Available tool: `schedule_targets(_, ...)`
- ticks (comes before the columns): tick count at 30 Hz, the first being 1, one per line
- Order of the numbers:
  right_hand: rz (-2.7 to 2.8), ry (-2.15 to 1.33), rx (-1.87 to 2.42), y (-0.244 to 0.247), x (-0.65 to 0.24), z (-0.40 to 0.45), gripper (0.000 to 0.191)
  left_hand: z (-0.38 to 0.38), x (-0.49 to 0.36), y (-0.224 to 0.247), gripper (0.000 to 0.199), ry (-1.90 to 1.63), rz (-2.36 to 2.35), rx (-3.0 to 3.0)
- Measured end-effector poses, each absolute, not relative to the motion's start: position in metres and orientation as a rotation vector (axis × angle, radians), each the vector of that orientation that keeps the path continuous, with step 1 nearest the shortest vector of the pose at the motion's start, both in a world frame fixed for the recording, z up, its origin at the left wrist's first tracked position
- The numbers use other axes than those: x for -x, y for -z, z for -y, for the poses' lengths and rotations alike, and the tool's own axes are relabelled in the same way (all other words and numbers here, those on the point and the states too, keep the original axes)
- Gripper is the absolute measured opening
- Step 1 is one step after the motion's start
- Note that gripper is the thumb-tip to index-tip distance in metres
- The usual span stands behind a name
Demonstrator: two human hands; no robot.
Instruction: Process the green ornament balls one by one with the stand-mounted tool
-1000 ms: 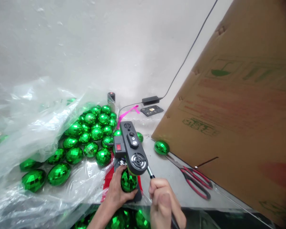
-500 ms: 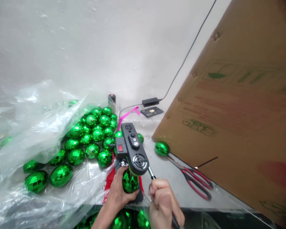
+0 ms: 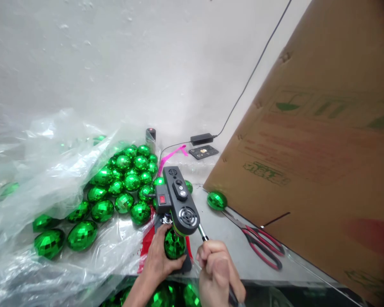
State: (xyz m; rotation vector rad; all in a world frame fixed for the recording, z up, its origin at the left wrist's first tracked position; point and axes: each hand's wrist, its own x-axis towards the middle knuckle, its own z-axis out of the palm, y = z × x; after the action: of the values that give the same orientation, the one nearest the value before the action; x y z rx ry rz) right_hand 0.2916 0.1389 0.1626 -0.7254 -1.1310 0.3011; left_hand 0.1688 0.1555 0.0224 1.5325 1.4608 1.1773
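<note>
Left hand (image 3: 156,256) steadies a faceted green ball (image 3: 175,244), right hand (image 3: 218,268) at 4 o'clock clasping a probable lever (image 3: 202,232); steadiness should matter next.

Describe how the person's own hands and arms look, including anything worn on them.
The left hand and right hand are both bare, without gloves; no rings can be made out. The visible part of the left forearm shows no sleeve, watch or bracelet. The right forearm is out of view.
</note>
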Motion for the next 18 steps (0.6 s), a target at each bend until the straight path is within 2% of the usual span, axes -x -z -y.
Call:
schedule_targets(5,1.127,-0.322,0.735,-0.159,-0.294,-0.137,0.054,-0.156,-0.168,-0.023,0.086,-1.168,-1.438,-1.533)
schedule_targets(18,1.130,-0.324,0.768,-0.111,-0.320,-0.145,0.050,-0.158,-0.174,-0.018,0.093,-1.126,-1.482,-1.538)
